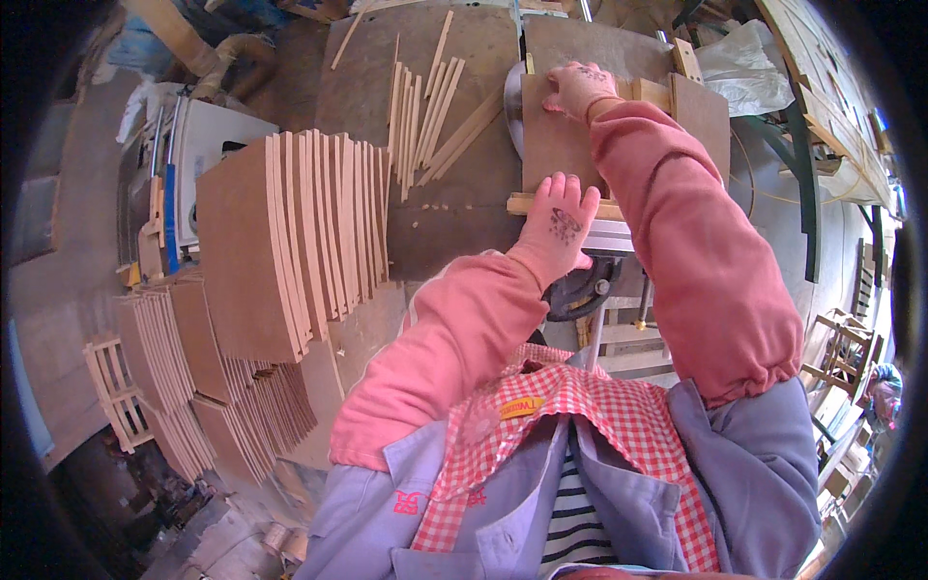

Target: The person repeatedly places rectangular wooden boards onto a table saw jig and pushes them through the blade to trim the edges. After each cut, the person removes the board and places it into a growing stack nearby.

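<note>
A brown wooden board (556, 145) lies flat on the saw table (454, 222) in front of me. My left hand (561, 224), in a pink glove, presses flat on the board's near edge, fingers together. My right hand (578, 89), also gloved, rests on the board's far edge beside a small wooden block (652, 94). Neither hand is closed around anything. Thin wooden strips (425, 116) lie fanned on the table left of the board.
A stack of curved brown panels (290, 242) stands on edge at the left, with more stacks (193, 377) lower down. A white machine (208, 145) sits behind them. A plastic sheet (744, 63) lies at the upper right, and wooden frames (841, 358) at the right.
</note>
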Available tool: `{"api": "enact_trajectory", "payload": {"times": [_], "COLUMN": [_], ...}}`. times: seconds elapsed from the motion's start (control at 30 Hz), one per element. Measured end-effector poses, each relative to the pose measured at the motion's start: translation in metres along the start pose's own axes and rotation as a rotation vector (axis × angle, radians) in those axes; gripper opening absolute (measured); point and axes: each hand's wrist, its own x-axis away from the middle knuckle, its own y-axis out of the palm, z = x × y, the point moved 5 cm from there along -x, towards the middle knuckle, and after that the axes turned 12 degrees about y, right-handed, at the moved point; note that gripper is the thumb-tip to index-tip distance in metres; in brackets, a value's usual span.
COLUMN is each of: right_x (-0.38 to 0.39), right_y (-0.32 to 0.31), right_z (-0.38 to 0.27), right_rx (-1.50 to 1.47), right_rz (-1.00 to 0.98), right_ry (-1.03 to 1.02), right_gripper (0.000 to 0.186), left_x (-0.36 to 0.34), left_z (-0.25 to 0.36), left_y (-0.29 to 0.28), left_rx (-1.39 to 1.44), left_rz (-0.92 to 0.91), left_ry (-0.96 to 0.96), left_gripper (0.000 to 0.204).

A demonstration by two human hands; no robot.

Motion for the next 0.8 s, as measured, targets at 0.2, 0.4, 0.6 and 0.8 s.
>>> {"api": "enact_trajectory", "payload": {"times": [0.2,0.4,0.6,0.8], "right_x": [-0.020,-0.036,-0.046,-0.046], "right_y": [-0.004,-0.007,-0.010,-0.002], "right_z": [0.002,0.002,0.003,0.006], "right_rx": [-0.012,-0.009,-0.023,-0.083], "right_rz": [-0.020,-0.014,0.013,0.034], "right_ry": [0.021,0.029,0.046,0.062], "right_gripper": [0.053,0.054,0.054,0.054], "left_x": [-0.012,-0.024,-0.034,-0.031], "left_z": [-0.013,-0.024,-0.034,-0.031], "left_y": [-0.008,-0.011,-0.011,-0.011], "left_rx": [0.004,0.027,0.075,0.051], "left_rz": [0.111,0.086,0.091,0.117], "left_ry": [0.028,0.030,-0.009,-0.007], "left_gripper": [0.105,0.104,0.102,0.101]}}
